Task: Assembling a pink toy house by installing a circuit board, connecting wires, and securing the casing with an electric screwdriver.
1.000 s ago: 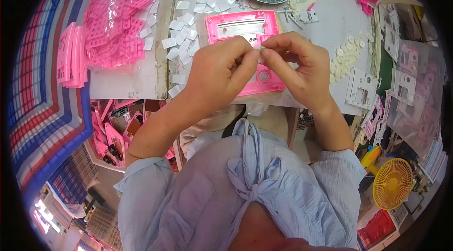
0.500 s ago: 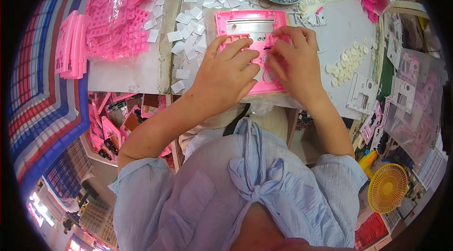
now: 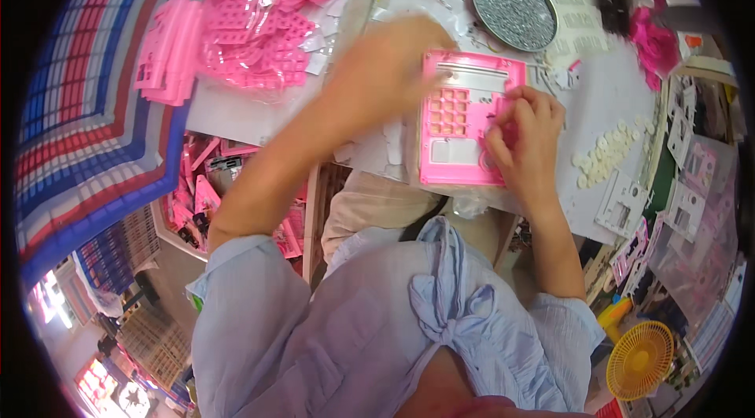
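The left hand is blurred at the upper left corner of the pink casing; whether its fingers are apart, together or pinching something cannot be told, nor whether they touch the casing. The right hand reaches over the casing's right side with its fingers bent, thumb and forefinger near each other above the pink surface; whether they meet or clamp a small part cannot be told.

The casing lies flat on the table, below and to the right of the left fingers and under the right ones. Its grid of square holes sits to the left of the right fingertips, and a silver strip runs to the right of the left fingertips. A pale window is down and to the left of the right thumb.

Beyond the right fingers stands a round dish of grey metal bits, and to their right are scattered white discs, with a flat white plate nearer the body. Well to the left of the left fingers lie a clear bag of pink parts and a pink stack
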`<state>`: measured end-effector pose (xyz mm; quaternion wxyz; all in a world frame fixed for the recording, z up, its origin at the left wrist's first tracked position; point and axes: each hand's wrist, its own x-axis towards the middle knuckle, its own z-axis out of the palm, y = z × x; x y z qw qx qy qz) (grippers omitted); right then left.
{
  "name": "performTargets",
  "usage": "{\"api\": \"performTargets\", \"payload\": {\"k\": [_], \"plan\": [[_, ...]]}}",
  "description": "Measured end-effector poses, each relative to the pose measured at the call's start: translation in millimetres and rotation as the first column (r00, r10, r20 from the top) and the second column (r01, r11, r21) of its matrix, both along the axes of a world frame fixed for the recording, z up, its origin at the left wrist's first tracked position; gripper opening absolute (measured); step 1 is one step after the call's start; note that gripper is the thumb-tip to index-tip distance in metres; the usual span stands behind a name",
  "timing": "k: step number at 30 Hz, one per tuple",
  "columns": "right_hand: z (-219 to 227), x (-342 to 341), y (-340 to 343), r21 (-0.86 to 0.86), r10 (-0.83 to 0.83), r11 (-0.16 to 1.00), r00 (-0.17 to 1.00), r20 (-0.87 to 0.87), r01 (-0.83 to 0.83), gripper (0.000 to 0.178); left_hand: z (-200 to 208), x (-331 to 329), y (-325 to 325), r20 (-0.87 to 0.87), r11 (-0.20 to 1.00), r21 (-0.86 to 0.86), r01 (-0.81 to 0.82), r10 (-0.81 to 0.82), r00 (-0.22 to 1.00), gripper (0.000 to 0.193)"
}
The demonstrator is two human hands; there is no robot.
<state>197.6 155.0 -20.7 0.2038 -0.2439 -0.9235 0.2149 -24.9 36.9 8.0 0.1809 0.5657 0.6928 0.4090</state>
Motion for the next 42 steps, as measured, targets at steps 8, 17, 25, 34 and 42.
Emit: {"api": "performTargets", "payload": {"k": [8,17,25,34,42], "plan": [[-4,7,-2,-0.059,0.009,0.998,0.999,-0.031,-0.010,0.017,3,-146,5,-0.800,0.855,-0.309,-0.415,0.003,0.600,0.021],[-1,9,0,-0.093,0.006,0.996,0.999,-0.042,-0.010,0.019,1,-159,30,-0.889,0.711,-0.403,-0.576,-0.155,0.431,0.025],[-2,12,3,-0.062,0.034,0.997,0.993,-0.113,-0.041,0.026,11,-144,12,-0.646,0.929,0.022,-0.368,0.294,0.704,0.033],[35,-17,1,0.204,0.290,0.953,0.862,-0.415,-0.222,0.038,40,3,-18,0.834,0.953,-0.233,-0.191,0.297,0.465,0.036],[49,-13,-3,-0.006,0.515,0.836,0.789,-0.336,-0.549,0.018,8,36,-51,0.754,0.926,-0.363,0.099,0.231,0.614,0.029]]}}
